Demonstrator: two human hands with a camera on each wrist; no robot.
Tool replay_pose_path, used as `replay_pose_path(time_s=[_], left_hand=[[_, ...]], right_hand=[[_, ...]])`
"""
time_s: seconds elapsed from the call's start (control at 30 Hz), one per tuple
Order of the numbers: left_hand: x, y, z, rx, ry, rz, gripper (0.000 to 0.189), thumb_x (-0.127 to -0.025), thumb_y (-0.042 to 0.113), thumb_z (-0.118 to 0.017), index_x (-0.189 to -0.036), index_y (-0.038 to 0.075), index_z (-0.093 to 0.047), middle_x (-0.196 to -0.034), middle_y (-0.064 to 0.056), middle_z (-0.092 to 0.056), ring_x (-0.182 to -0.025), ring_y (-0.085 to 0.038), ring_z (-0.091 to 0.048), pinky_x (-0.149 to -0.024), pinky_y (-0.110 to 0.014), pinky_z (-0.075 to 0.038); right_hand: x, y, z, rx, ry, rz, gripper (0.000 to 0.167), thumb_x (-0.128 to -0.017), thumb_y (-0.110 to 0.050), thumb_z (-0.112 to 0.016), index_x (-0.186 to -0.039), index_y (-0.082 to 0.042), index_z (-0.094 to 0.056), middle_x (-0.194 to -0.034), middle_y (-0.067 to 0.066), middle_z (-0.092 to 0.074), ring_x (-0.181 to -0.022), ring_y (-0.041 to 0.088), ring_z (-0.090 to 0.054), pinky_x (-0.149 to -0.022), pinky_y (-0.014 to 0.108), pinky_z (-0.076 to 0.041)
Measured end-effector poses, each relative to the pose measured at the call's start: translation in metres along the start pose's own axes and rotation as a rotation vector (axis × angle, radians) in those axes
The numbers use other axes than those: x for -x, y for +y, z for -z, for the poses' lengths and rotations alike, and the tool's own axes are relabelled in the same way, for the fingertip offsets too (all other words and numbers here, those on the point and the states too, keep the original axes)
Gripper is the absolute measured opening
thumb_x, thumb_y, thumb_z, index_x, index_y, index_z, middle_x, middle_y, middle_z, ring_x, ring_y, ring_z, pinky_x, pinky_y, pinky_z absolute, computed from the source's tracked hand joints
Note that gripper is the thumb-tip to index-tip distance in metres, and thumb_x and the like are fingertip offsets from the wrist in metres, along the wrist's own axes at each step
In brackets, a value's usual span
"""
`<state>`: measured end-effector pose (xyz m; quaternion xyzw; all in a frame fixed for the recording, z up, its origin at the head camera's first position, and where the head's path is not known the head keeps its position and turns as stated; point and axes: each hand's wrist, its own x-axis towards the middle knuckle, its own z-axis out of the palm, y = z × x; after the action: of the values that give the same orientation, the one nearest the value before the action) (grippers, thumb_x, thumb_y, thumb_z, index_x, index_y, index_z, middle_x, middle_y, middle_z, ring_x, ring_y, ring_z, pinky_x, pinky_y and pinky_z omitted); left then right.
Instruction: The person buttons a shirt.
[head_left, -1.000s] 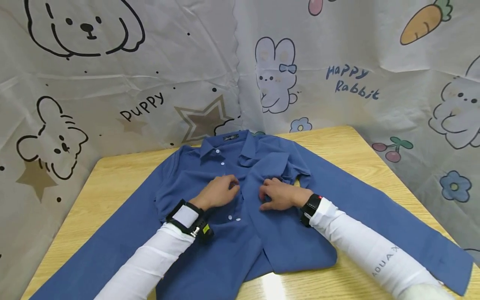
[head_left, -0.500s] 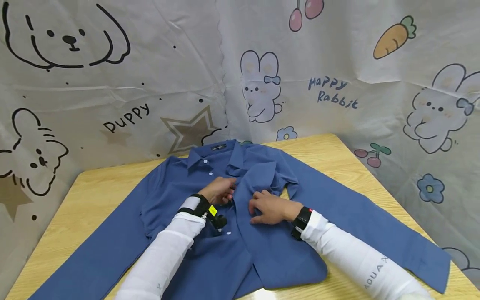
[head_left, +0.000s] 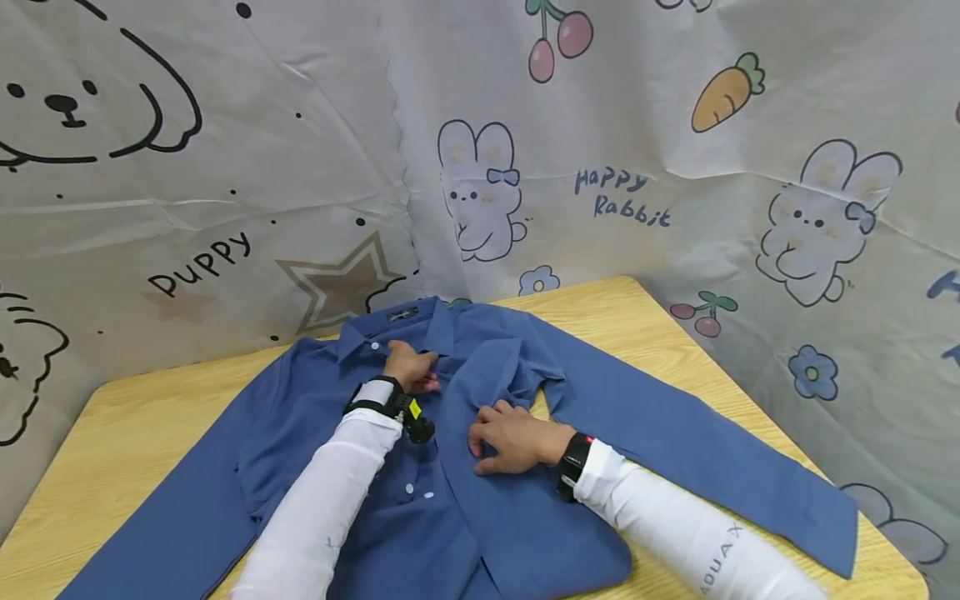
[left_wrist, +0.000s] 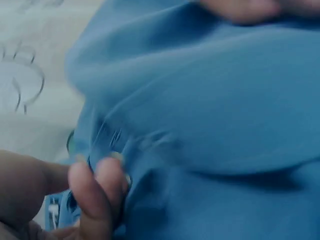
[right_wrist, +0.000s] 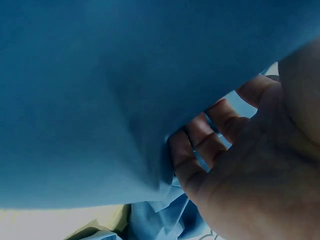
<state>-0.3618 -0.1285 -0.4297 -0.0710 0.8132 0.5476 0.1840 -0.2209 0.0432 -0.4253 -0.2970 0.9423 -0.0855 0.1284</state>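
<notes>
A blue long-sleeved button-up shirt (head_left: 322, 433) lies spread on the wooden table, its collar (head_left: 438, 333) toward the back wall and one front panel overlapping the middle. Just below the collar, my left hand (head_left: 411, 367) pinches the shirt by the front opening; its fingers (left_wrist: 87, 187) are bent against the cloth beside a small white button. My right hand (head_left: 513, 437) rests on the overlapping panel, fingers bent and thumb apart. In the right wrist view, shirt cloth hides the tips of the right fingers (right_wrist: 185, 160).
A printed cloth backdrop (head_left: 330, 192) with cartoon animals hangs behind and beside the table (head_left: 600, 312). The shirt's right-hand sleeve (head_left: 697, 450) reaches toward the table's right edge. The other sleeve (head_left: 172, 492) runs to the lower left. White buttons (head_left: 409, 489) show down the shirt front.
My left hand has moved up the shirt front toward the collar and now pinches there. My right hand stays on the same part of the panel. The head view has turned right.
</notes>
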Motion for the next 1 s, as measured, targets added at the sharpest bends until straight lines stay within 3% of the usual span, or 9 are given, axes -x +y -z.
replay_pose_path(time_s=[0.13,0.23,0.33,0.5,0.63,0.73,0.83,0.93,1.0], left_hand=[[-0.008,-0.005,0.014,-0.081,0.023,-0.056,0.031,-0.092,0.001,-0.056,-0.119,-0.013,-0.05,-0.054,-0.005,-0.059,-0.037,-0.009,-0.055,-0.04,-0.021,-0.046],[-0.008,0.003,0.021,-0.063,0.03,-0.145,0.027,-0.092,0.0,-0.053,-0.116,-0.012,-0.05,-0.055,-0.006,-0.062,-0.039,-0.009,-0.057,-0.04,-0.021,-0.047],[-0.008,0.022,0.03,0.01,0.021,-0.234,0.029,-0.096,0.004,-0.051,-0.12,-0.011,-0.046,-0.057,-0.007,-0.064,-0.041,-0.009,-0.059,-0.042,-0.022,-0.049],[-0.012,0.052,0.049,0.134,0.066,-0.33,0.031,-0.098,0.007,-0.051,-0.123,-0.009,-0.045,-0.06,-0.008,-0.065,-0.045,-0.012,-0.063,-0.051,-0.03,-0.054],[-0.023,0.063,0.059,0.236,0.133,-0.403,0.026,-0.098,0.006,-0.052,-0.119,-0.008,-0.049,-0.083,-0.023,-0.068,-0.057,-0.014,-0.067,-0.063,-0.033,-0.055],[-0.032,0.061,0.061,0.226,0.146,-0.446,0.026,-0.098,0.006,-0.05,-0.12,-0.009,-0.048,-0.105,-0.032,-0.062,-0.072,-0.014,-0.068,-0.073,-0.031,-0.054],[-0.039,0.054,0.055,0.154,0.059,-0.437,0.036,-0.098,0.004,-0.048,-0.132,-0.007,-0.042,-0.12,-0.032,-0.056,-0.093,-0.02,-0.064,-0.084,-0.033,-0.051],[-0.044,0.048,0.044,0.058,-0.076,-0.387,0.055,-0.097,0.002,-0.047,-0.147,-0.002,-0.023,-0.131,-0.032,-0.047,-0.115,-0.03,-0.053,-0.094,-0.039,-0.045],[-0.046,0.048,0.037,0.048,-0.138,-0.346,0.069,-0.096,0.001,-0.048,-0.151,0.003,-0.006,-0.136,-0.033,-0.042,-0.123,-0.035,-0.046,-0.098,-0.043,-0.042]], right_hand=[[-0.003,-0.004,-0.003,-0.013,-0.013,0.009,0.017,-0.09,-0.042,-0.064,-0.091,-0.027,-0.057,-0.099,-0.008,-0.043,-0.089,0.016,-0.038,-0.076,0.033,-0.034],[-0.003,-0.004,-0.002,-0.006,-0.009,0.008,0.017,-0.09,-0.043,-0.064,-0.09,-0.027,-0.057,-0.098,-0.008,-0.042,-0.088,0.016,-0.037,-0.075,0.032,-0.033],[-0.001,-0.004,-0.001,0.012,-0.009,-0.004,0.018,-0.091,-0.044,-0.063,-0.09,-0.027,-0.055,-0.098,-0.007,-0.041,-0.087,0.016,-0.036,-0.074,0.032,-0.032],[0.003,-0.004,-0.003,0.018,-0.015,-0.015,0.019,-0.091,-0.044,-0.062,-0.09,-0.028,-0.054,-0.094,-0.007,-0.038,-0.083,0.015,-0.035,-0.073,0.032,-0.031],[0.008,-0.003,-0.005,0.019,-0.007,-0.012,0.019,-0.09,-0.045,-0.063,-0.087,-0.028,-0.054,-0.089,-0.009,-0.037,-0.078,0.013,-0.035,-0.07,0.03,-0.03],[0.009,-0.003,-0.006,0.012,-0.005,-0.007,0.02,-0.089,-0.045,-0.064,-0.085,-0.029,-0.053,-0.086,-0.01,-0.036,-0.075,0.011,-0.035,-0.068,0.028,-0.029],[0.01,-0.002,-0.007,0.002,-0.004,-0.009,0.02,-0.089,-0.045,-0.064,-0.084,-0.029,-0.053,-0.084,-0.01,-0.036,-0.074,0.011,-0.035,-0.068,0.028,-0.028],[0.012,0.002,-0.007,-0.008,-0.002,-0.018,0.021,-0.089,-0.045,-0.064,-0.084,-0.028,-0.053,-0.084,-0.01,-0.035,-0.075,0.011,-0.035,-0.068,0.028,-0.027],[0.013,0.005,-0.006,-0.013,0.001,-0.028,0.021,-0.089,-0.045,-0.064,-0.084,-0.028,-0.053,-0.084,-0.01,-0.036,-0.075,0.011,-0.035,-0.069,0.028,-0.028]])
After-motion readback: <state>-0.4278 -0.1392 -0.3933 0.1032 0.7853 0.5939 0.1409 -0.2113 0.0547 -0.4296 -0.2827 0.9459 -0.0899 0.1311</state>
